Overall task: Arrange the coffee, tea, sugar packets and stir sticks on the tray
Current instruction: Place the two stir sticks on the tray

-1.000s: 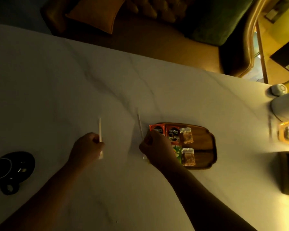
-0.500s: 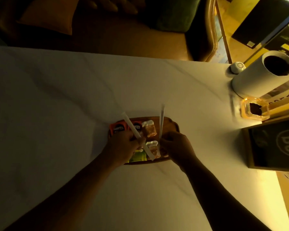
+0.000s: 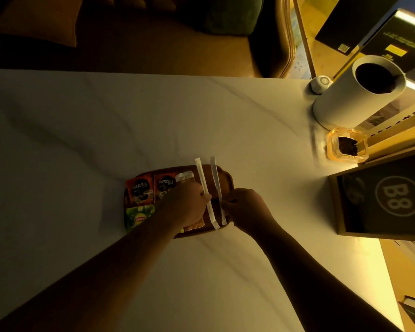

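Two stir sticks (image 3: 205, 192) pinched, one per hand: left hand (image 3: 185, 204), right hand (image 3: 246, 209). Laid parallel over tray (image 3: 228, 180) right side, likely since packets (image 3: 140, 190) fill left.

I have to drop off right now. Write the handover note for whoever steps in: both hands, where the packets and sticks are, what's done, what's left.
Left hand: pinching the left stir stick, held over the tray's right half.
Right hand: pinching the right stir stick, alongside the first; both sticks overhang the tray's far edge.
Wooden tray: two Nescafe packets in the far row, a Lipton tea packet in front, clear sugar packets partly hidden under the left hand.
Done: packets are on the tray.
Left: lay both sticks down, release, straighten if needed.
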